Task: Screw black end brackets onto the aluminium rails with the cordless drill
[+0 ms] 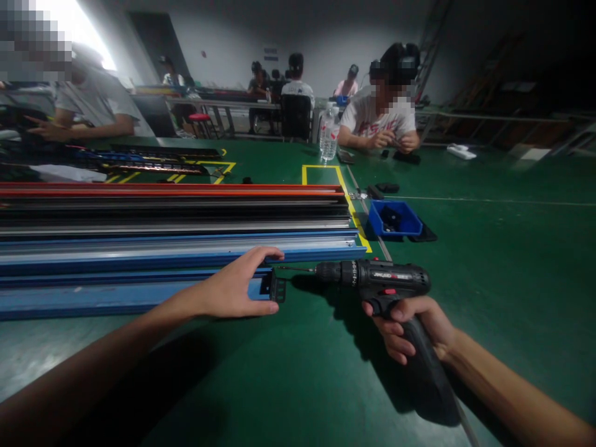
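While the right hand (412,326) wraps its fingers around the grip of the black cordless drill (386,279), the bit (295,269) points left, its tip right by the black end piece (274,285) of the nearest blue rail (139,295)! And here's the left hand (242,282), well apart from the right, spread around that rail end, thumb on the near side, fingers on the far side; how firmly it presses, I cannot tell. Just beyond lies another blue rail (186,248), then silver, black and orange ones, all lengthwise on the green table (488,248). Past the drill sits a blue bin (395,218) with dark parts inside, and farther back a clear bottle (328,133) stands upright near a seated person (382,118).
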The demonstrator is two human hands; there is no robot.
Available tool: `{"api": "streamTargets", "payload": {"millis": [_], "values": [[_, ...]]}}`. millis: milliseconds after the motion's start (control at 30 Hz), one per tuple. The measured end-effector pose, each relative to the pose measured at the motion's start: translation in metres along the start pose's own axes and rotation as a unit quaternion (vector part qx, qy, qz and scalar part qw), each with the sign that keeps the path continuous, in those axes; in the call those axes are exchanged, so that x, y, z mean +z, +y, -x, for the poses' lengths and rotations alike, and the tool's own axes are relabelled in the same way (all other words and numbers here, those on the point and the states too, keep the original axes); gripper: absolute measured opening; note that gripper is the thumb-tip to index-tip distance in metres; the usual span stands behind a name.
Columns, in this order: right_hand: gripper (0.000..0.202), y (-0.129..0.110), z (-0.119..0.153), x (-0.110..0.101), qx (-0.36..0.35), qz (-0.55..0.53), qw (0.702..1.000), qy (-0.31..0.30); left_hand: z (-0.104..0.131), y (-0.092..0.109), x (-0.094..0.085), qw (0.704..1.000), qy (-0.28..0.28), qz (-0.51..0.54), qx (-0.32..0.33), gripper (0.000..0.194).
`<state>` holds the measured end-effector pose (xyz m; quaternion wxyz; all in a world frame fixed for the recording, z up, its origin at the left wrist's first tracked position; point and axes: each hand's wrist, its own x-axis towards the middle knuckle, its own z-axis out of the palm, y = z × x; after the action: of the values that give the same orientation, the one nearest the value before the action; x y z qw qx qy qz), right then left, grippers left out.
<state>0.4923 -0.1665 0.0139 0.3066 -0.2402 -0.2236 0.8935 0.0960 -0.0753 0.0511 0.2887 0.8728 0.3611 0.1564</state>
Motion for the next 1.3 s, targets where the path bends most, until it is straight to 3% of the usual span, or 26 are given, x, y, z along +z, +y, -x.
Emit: {"api": "streamTargets", "payload": {"millis": [167,467,1067,1300], "values": [[0.037,-0.002,0.001,0.0,0.0,0.0,1.0,-0.004,-0.001,0.004,0.004,0.996,-0.046,-0.081,-0.014,0.086],[0.038,-0.003,0.004,0.001,0.026,0.007,1.0,0.008,-0.004,0.009,0.004,0.989,-0.069,-0.126,-0.03,0.069],[0.035,-0.005,0.006,-0.003,0.052,0.026,0.998,0.021,-0.005,0.009,0.004,0.992,-0.054,-0.115,-0.016,0.061],[0.037,-0.011,0.009,-0.012,0.048,0.038,0.998,-0.001,-0.005,0.007,0.004,0.992,-0.059,-0.109,-0.014,0.058]]}}
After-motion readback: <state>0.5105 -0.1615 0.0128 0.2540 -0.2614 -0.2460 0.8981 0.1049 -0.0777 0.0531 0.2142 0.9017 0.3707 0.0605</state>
